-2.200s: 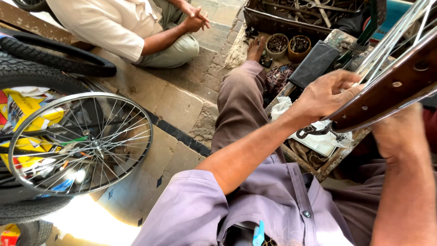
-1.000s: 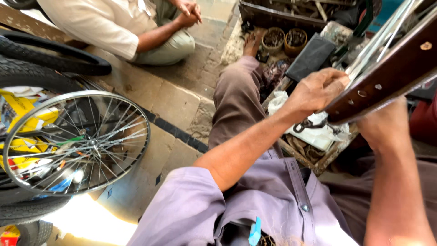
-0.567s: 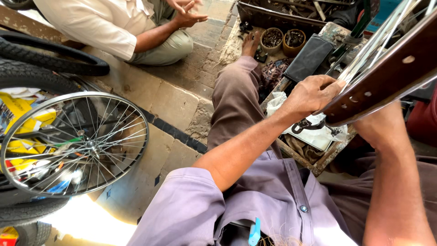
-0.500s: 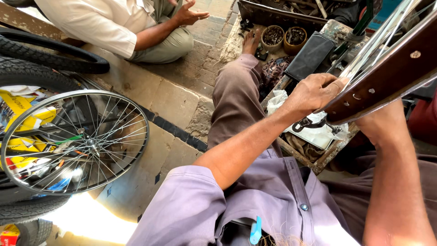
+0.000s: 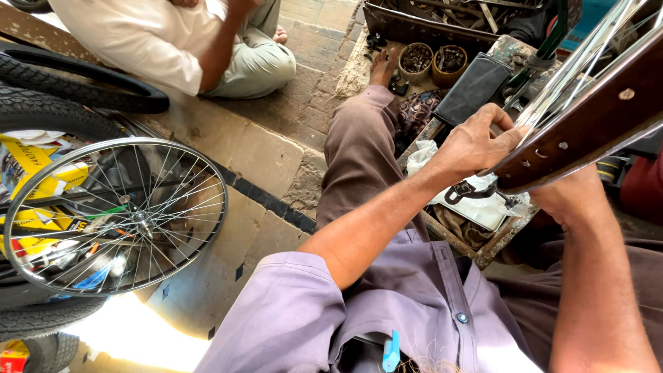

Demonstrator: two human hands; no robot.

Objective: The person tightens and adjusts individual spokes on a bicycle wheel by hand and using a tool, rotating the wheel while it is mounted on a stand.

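- Both hands are on the brown wheel rim (image 5: 594,124) that crosses the upper right of the head view: my left hand (image 5: 476,141) is curled over its near edge with the fingers bent into the spokes (image 5: 587,55), and my right hand (image 5: 566,197) cups the rim from beneath, so I read both as closed on it
- Compared with the pictures a second or two back, my left hand sits a touch farther up the rim, with the fingers now reaching in among the spokes rather than lying flat on the edge; I judge the work has gone from steadying the rim to tending the spokes
- The rim itself has hardly shifted; it is held up over my lap, tilted, above the cluttered wooden crate (image 5: 476,242) with its white cloth (image 5: 483,207)
- The seated person in the pale shirt (image 5: 152,41) at top left has drawn the arms in; the hands that showed earlier are now out of frame
- A spoked silver wheel (image 5: 114,214) leans at left against black tyres (image 5: 76,83) and yellow packets (image 5: 31,173), where it was before
- Two small round tins (image 5: 431,62) of parts and a black pad (image 5: 473,86) lie beyond my knee on the stone floor (image 5: 262,152)
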